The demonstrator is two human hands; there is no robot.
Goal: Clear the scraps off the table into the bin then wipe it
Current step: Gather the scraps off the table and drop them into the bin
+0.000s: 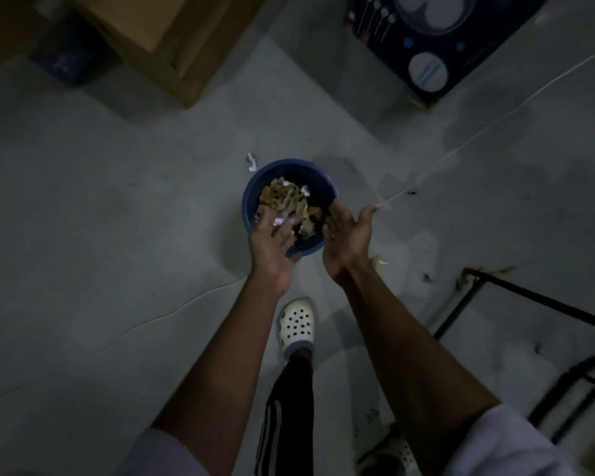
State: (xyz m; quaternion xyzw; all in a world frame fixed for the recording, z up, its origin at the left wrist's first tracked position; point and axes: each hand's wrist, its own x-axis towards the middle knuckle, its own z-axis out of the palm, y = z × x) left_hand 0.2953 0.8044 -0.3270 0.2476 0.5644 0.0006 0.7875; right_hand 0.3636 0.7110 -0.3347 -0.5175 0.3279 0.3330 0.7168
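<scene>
A round blue bin stands on the grey floor, seen from above in the head view. Tan and white scraps lie heaped inside it. My left hand hovers over the bin's near rim, palm up and fingers spread, with a small pale scrap at its fingertips. My right hand is just right of the bin, palm up and fingers apart, holding nothing. The table top is out of view.
A white paper scrap lies on the floor behind the bin. More bits lie to the right near black metal legs. A cardboard box and a dark printed box stand at the back. My white clog is below the bin.
</scene>
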